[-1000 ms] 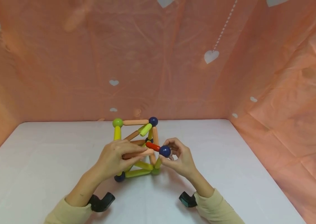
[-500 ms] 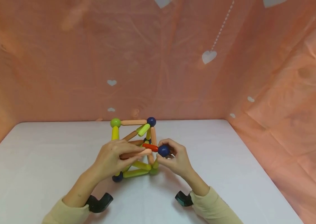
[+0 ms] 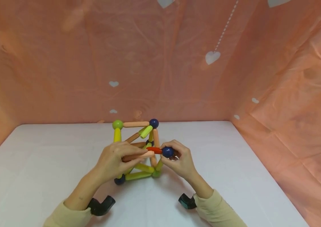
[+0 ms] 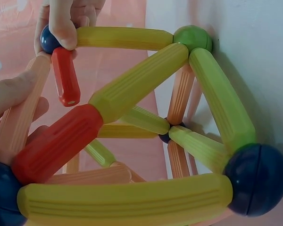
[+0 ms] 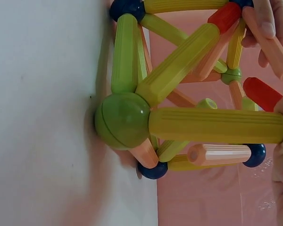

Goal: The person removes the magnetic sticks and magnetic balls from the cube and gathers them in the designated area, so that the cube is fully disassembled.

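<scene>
Navy ball (image 3: pixel 168 152), red rod (image 3: pixel 154 150) attached, is pinched by the right hand (image 3: pixel 181 159) at the right of the rod-and-ball frame (image 3: pixel 144 167); peach rod (image 3: pixel 145 155) is pinched by the left hand (image 3: pixel 116 156). Joints may be parted if the ball is pulled sideways. The worktop's (image 3: pixel 228 176) side edges are set well apart from the frame, leaving lateral room; between the hands, clearance is tight.
</scene>
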The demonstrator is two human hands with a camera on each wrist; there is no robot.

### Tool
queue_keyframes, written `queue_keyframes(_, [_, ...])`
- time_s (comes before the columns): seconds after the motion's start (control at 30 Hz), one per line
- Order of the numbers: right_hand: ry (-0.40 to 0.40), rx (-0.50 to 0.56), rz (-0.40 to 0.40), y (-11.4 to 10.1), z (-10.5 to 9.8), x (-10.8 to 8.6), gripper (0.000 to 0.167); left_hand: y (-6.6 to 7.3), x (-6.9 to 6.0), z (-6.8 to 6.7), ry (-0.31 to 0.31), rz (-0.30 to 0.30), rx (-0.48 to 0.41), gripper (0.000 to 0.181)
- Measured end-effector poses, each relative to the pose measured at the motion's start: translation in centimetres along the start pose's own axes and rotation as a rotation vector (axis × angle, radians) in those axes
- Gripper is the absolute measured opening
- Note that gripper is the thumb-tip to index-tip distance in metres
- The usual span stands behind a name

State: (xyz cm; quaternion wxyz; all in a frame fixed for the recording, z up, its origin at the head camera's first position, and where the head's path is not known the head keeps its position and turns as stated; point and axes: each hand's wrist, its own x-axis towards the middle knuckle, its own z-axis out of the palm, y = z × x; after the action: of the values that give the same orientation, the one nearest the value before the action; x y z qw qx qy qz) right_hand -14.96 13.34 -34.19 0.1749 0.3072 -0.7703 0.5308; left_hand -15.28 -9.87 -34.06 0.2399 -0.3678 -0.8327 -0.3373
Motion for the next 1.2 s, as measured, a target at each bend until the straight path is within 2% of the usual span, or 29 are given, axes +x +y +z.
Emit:
queue_keyframes(0.07, [0.007,0.013,0.000,0.1,0.1,0.0,0.022,0.0,-0.1,0.0,-0.003,-0.007,0.001,0.024])
queue_keyframes(0.3, [0.017,0.040,0.015,2.9,0.6,-0.4,0.023,0.1,0.0,-0.1,-0.005,-0.013,0.003,0.025])
queue_keyframes(0.47, [0.027,0.076,0.016,3.4,0.6,-0.4,0.021,0.3,0.1,-0.2,-0.017,-0.024,0.016,0.027])
queue_keyframes(0.63, [0.042,0.132,-0.030,3.6,0.7,-0.4,0.020,0.3,-0.1,-0.1,-0.002,-0.033,0.023,0.027])
queue_keyframes(0.73, [0.075,0.137,-0.075,3.7,0.8,-0.3,0.018,0.2,-0.1,0.0,0.010,-0.024,0.012,0.026])
queue_keyframes(0.83, [0.140,0.123,-0.092,3.7,0.8,-0.1,0.017,0.1,-0.1,0.0,0.006,-0.012,-0.001,0.025])
queue_keyframes(0.93, [0.188,0.119,-0.076,3.6,0.3,0.1,0.029,0.2,-0.1,0.0,-0.006,-0.024,0.004,0.026])
queue_keyframes(1.03, [0.214,0.118,-0.079,3.3,-0.3,0.4,0.035,0.3,-0.1,0.0,-0.016,-0.047,0.027,0.028])
queue_keyframes(1.2, [0.268,0.103,-0.072,3.2,-0.7,0.5,0.026,0.4,-0.1,0.0,-0.004,-0.043,0.029,0.028])
